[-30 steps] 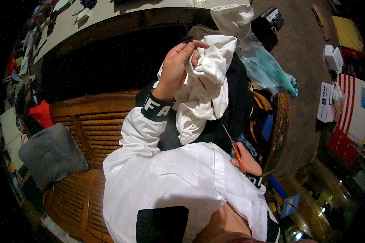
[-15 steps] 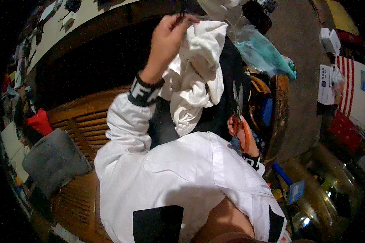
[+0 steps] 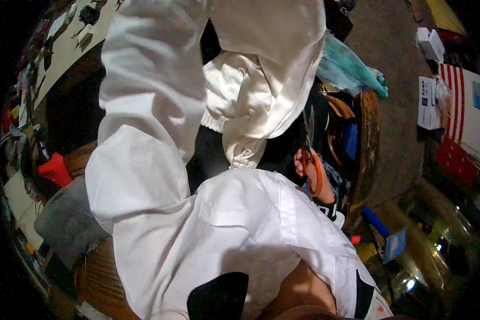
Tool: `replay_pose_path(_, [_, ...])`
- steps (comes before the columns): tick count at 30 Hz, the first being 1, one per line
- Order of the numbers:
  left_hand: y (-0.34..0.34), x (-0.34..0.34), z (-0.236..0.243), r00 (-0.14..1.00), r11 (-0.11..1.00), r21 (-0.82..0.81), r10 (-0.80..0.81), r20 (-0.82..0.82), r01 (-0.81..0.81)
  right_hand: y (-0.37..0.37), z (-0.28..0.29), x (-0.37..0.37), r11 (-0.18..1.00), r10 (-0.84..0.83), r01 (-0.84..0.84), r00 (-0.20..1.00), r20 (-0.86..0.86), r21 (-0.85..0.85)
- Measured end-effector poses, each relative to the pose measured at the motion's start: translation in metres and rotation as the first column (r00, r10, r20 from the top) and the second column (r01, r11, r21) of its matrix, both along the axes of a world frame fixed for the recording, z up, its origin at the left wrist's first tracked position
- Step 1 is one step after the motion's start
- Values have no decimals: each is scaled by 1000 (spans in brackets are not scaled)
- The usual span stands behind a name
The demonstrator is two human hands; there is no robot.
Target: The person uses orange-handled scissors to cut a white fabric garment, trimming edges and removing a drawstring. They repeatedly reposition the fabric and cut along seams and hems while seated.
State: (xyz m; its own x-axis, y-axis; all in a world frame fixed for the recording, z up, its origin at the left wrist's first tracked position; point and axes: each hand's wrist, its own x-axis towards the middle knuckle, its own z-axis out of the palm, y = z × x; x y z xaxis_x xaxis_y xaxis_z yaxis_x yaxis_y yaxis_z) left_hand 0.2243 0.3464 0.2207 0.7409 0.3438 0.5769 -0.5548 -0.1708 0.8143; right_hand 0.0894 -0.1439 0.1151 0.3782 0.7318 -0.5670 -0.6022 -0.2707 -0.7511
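Observation:
An off-white garment [image 3: 277,90] with gathered, elastic-looking ends hangs in front of me, its upper part running off the top of the picture. One gathered end [image 3: 244,160] dangles close to my chest, and another hangs a little to its left. My left arm in its white sleeve [image 3: 138,133] reaches up beside the garment; my left hand is past the top edge. Lower on the right, my right hand [image 3: 310,169] is closed around the orange handles of a pair of scissors [image 3: 319,181], whose metal blades point upward, away from me.
A wooden slatted seat [image 3: 98,277] with a grey cushion [image 3: 72,218] lies to my left. On the right are a wooden armrest [image 3: 368,144], a teal plastic bag [image 3: 346,64] and white boxes [image 3: 428,104]. A red item [image 3: 55,169] rests beyond the cushion.
My left arm has lifted from the bunched garment's top out of the upper edge, and the garment has been raised and spread wider. My right hand with the scissors has hardly moved.

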Motion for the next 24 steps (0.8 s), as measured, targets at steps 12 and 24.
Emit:
replay_pose_path(12, [-252,-168,-104,762,851,522,374,-529,-55,29,-13,22,980,-114,154,953,-281,125])
replay_pose_path(24, [-257,-203,-125,682,722,602,250,-687,342,88,-15,78,994,-9,48,932,-362,97])
